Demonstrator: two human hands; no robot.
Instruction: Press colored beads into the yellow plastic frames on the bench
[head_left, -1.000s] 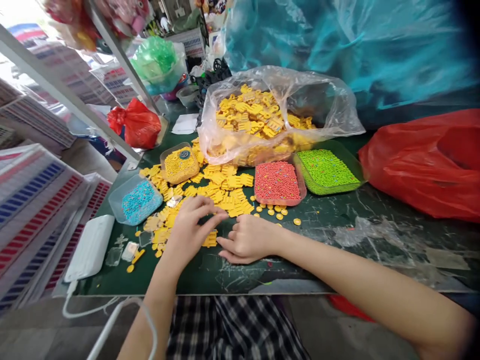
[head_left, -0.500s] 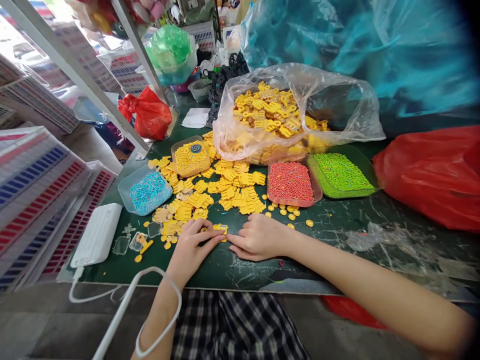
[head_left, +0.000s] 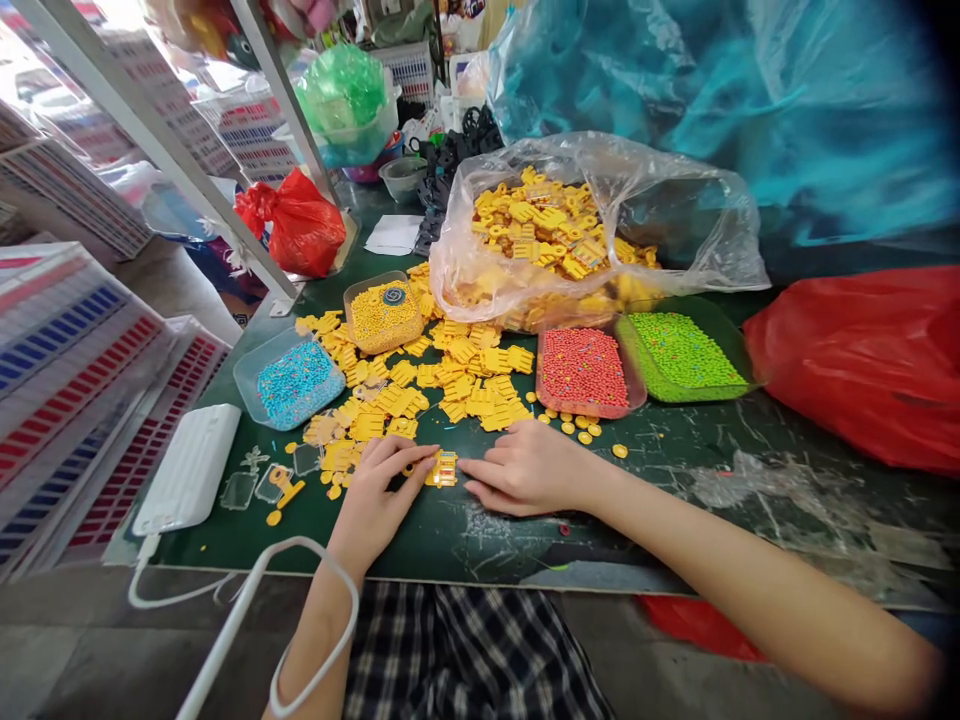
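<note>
Two hands meet over one small yellow plastic piece (head_left: 443,468) lying flat on the green table (head_left: 420,540); left hand (head_left: 379,490) pinches its left edge with fingertips drawn close, right hand (head_left: 525,468) rests palm-down beside it, fingers together, tips touching the right edge; behind the piece sprawls a heap of yellow parts (head_left: 420,385); further back sits a clear bag (head_left: 592,230) full of more; trays of blue beads (head_left: 291,382), yellow beads (head_left: 382,312), red beads (head_left: 585,368) and green beads (head_left: 682,350) ring the heap; a white power bank (head_left: 191,468) lies far left.
</note>
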